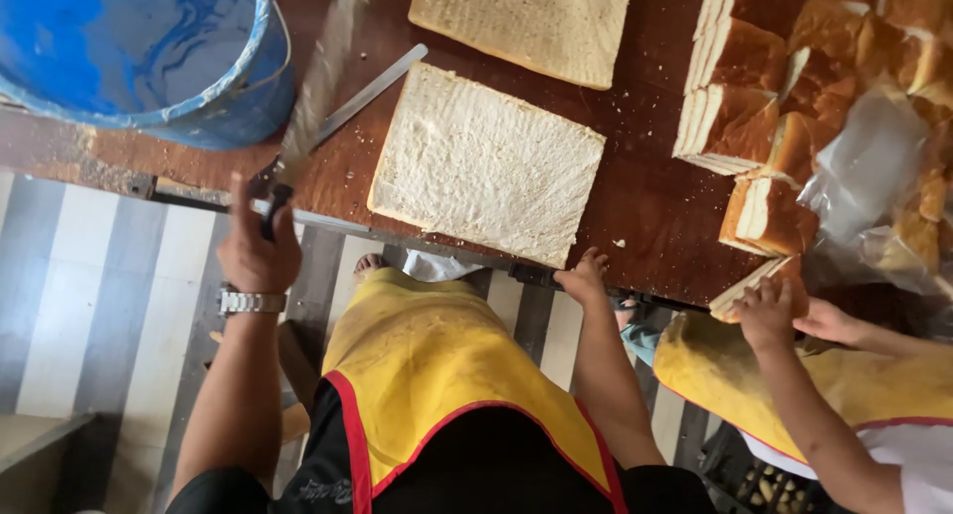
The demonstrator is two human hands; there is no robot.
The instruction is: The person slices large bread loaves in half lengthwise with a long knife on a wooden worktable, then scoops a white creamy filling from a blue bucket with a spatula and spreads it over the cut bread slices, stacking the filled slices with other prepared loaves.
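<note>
The left hand (256,248) is clenched on a long bread knife (316,87) pointing toward twelve o'clock, the right hand (584,276) rests loose on the counter (650,201) edge beside the soft, crumbly bread slab (486,162), probably best lifted flat from underneath.

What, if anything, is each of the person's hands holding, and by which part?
The left hand grips a long knife by its dark handle, blade blurred, pointing away. The right hand holds nothing; its fingers rest on the table edge near the flat bread slab.
</note>
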